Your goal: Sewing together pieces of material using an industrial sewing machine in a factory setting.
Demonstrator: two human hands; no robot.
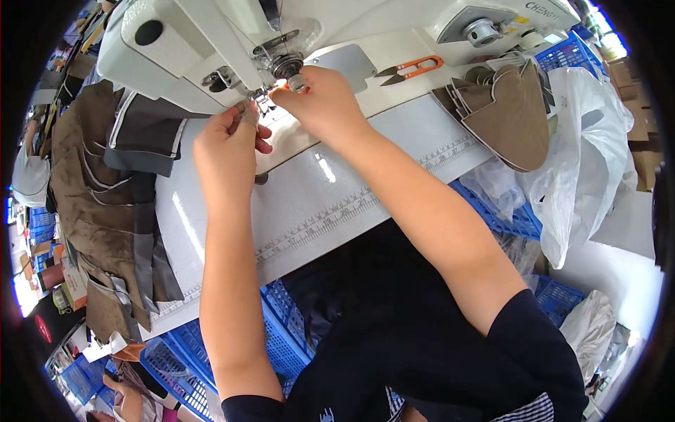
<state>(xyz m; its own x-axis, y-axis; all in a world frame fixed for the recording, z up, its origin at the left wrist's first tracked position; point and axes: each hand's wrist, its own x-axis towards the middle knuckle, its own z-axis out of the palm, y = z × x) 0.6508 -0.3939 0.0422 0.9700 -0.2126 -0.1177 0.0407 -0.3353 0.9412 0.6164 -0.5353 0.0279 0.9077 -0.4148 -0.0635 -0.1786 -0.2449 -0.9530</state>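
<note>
Both my hands are raised to the needle area of a white sewing machine [158, 60]. My left hand [228, 144] is just left of the presser foot [266, 104], thumb and forefinger pinched together and the other fingers curled. From the right, my right hand [323, 102] reaches in with thumb and forefinger closed beside the needle, under the round tension dial [287, 65]. Whatever the fingertips hold is too small to make out. Bright lamp light falls on the machine bed below them.
Orange-handled thread snips [411, 69] lie on the machine bed at the right. Stacked brown fabric pieces [506, 116] sit beyond them, beside a white plastic bag [587, 141]. Brown fabric [98, 190] drapes over the table's left end. Blue crates [281, 330] stand below the ruler-marked table edge [337, 224].
</note>
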